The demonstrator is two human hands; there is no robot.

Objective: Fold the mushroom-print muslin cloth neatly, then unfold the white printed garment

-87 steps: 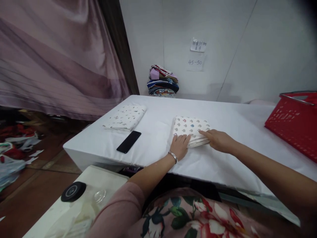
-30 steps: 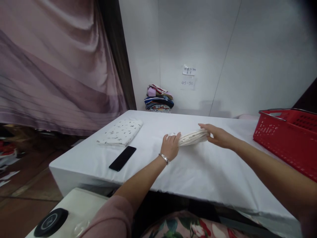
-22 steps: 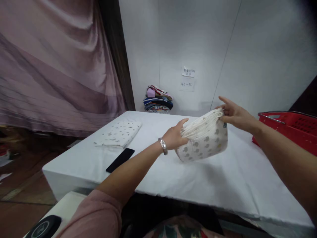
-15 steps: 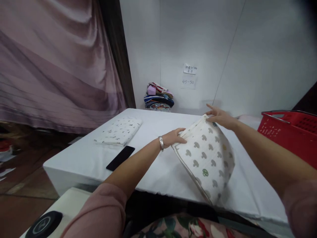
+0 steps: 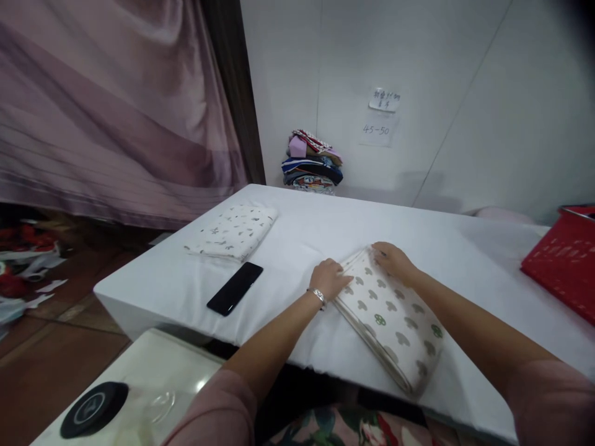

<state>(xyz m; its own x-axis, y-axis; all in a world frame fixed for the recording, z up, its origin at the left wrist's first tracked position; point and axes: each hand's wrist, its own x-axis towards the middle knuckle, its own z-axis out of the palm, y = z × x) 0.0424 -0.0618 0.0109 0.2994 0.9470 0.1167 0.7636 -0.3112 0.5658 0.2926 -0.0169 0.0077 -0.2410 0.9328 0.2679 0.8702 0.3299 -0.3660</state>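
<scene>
Your left hand & right hand both pinch the far edge of the folded mushroom-print cloth, fingers curled on it. Cloth lies flat on white bench, near front edge. Black phone sits to the left, w/ second folded cloth beyond it.

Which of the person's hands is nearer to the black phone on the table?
Left. The left hand rests on the folded cloth's near-left edge, just right of the black phone. The right hand lies on the cloth's far corner, farther away.

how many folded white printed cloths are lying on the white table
2: one folded cloth under both hands near the front edge, another folded cloth at the far left beside the black phone. None seem hidden.
</scene>
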